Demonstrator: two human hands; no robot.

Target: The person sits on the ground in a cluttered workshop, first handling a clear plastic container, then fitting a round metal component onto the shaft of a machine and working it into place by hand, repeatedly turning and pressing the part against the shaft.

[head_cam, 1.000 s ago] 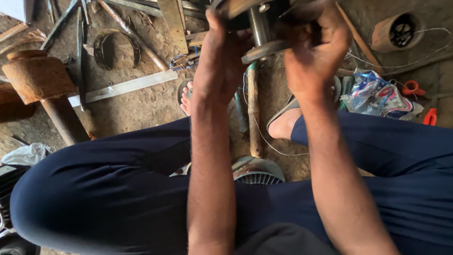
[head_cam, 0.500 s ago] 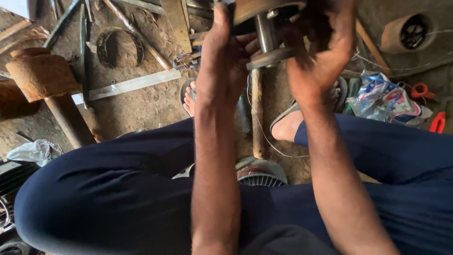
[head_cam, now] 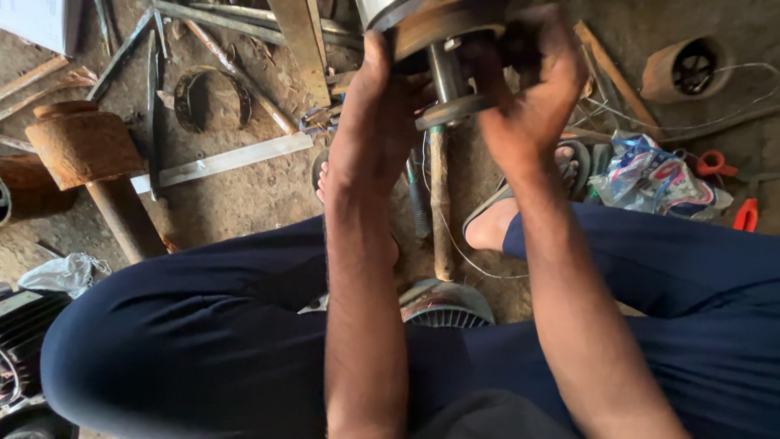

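Gripping a rusty motor rotor assembly (head_cam: pixel 443 36) at the top of view, above the knees: left hand (head_cam: pixel 378 122) is wrapped on its rim, right hand (head_cam: pixel 528 106) clamped on the other side. Judged heavy, rigid, greasy; best held by the end plate, not the thin shaft (head_cam: pixel 445 77).

Dirt floor (head_cam: pixel 244 195) carries metal bars (head_cam: pixel 223 160), rusty hammer (head_cam: pixel 89 154), plastic bags (head_cam: pixel 658 175).
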